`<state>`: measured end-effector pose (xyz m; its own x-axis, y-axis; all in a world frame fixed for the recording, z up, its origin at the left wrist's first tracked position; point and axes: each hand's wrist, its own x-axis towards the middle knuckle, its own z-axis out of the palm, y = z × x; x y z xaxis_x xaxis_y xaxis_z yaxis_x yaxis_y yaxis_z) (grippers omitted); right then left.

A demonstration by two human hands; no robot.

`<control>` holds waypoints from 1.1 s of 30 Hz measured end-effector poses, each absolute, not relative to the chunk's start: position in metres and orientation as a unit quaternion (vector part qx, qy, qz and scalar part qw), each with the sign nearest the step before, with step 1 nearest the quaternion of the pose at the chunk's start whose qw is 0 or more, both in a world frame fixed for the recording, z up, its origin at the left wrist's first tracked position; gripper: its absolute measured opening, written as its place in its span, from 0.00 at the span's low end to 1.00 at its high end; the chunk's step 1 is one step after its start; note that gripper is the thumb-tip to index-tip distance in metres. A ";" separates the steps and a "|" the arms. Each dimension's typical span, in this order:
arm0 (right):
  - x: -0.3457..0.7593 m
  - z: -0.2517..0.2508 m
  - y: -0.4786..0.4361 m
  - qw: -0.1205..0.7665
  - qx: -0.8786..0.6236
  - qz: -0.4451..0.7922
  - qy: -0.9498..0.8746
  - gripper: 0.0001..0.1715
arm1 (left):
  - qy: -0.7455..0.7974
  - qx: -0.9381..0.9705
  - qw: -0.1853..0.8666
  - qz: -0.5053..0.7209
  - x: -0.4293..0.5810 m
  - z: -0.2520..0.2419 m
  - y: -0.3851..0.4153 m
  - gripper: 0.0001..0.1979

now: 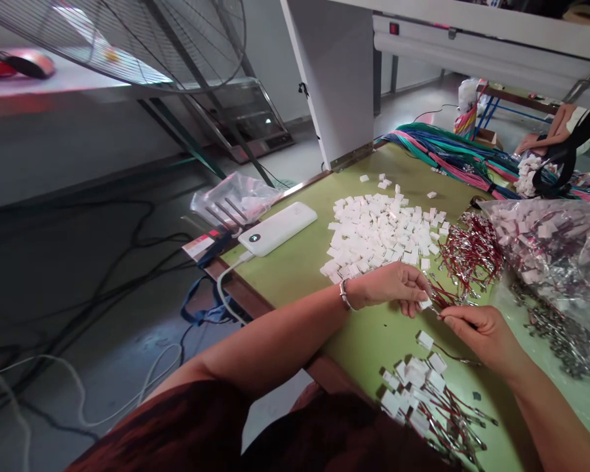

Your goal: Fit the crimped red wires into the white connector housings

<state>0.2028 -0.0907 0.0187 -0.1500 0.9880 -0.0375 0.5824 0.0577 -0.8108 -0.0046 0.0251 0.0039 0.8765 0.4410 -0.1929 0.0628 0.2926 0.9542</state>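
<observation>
My left hand [398,287], with a bracelet at the wrist, pinches a small white connector [425,303] over the green tabletop [358,334]. Close to its right, my right hand [479,331] is closed on a short dark red wire whose end meets the connector. A large heap of white connectors [378,233] lies just beyond my left hand. Beyond my right hand is a pile of short red wires with metal terminals [472,252]. Nearer my body lie several white connectors with wires attached [417,377], and one such piece [425,339] sits apart below my hands.
A white power bank [278,229] with a cable lies at the table's left edge, beside a clear plastic bag [236,196]. Filled plastic bags [560,249] stand at the right. Bundled coloured cables [452,157] cross the back. A person's arm [550,134] shows beyond.
</observation>
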 end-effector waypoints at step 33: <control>0.180 0.019 -0.097 0.113 -0.571 0.270 -0.767 0.14 | 0.291 0.873 0.324 0.218 0.008 0.005 0.030 0.14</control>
